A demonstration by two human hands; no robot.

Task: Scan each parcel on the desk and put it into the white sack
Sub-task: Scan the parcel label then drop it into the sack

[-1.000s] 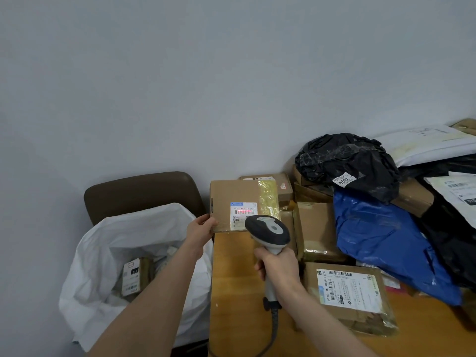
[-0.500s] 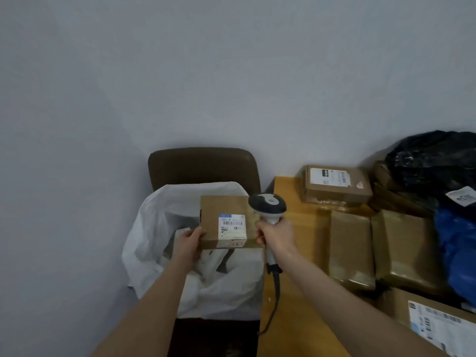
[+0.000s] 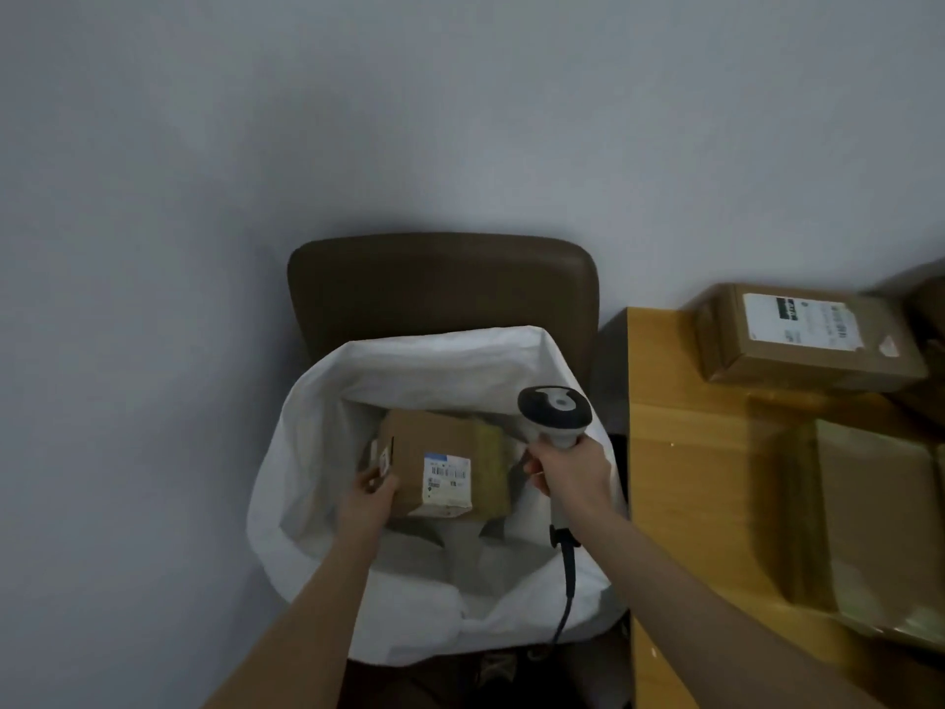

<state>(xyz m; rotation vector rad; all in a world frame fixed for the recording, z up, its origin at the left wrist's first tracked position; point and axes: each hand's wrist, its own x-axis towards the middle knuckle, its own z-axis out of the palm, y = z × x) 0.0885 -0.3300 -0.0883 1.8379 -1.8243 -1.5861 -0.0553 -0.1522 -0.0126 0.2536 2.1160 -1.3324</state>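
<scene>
A brown cardboard parcel with a white barcode label hangs inside the mouth of the white sack. My left hand grips its lower left edge. Just right of the parcel, over the sack's right rim, my right hand grips the handle of a grey and black barcode scanner; its cable hangs down. More brown parcels lie on the wooden desk at the right.
The sack sits on a dark brown chair against a grey wall. On the desk, a labelled box lies at the back and taped boxes fill the right side. Other parcels lie deep in the sack.
My left hand has carried the parcel from the desk leftward and down into the sack's mouth. My right hand with the scanner followed to the left, off the desk.
</scene>
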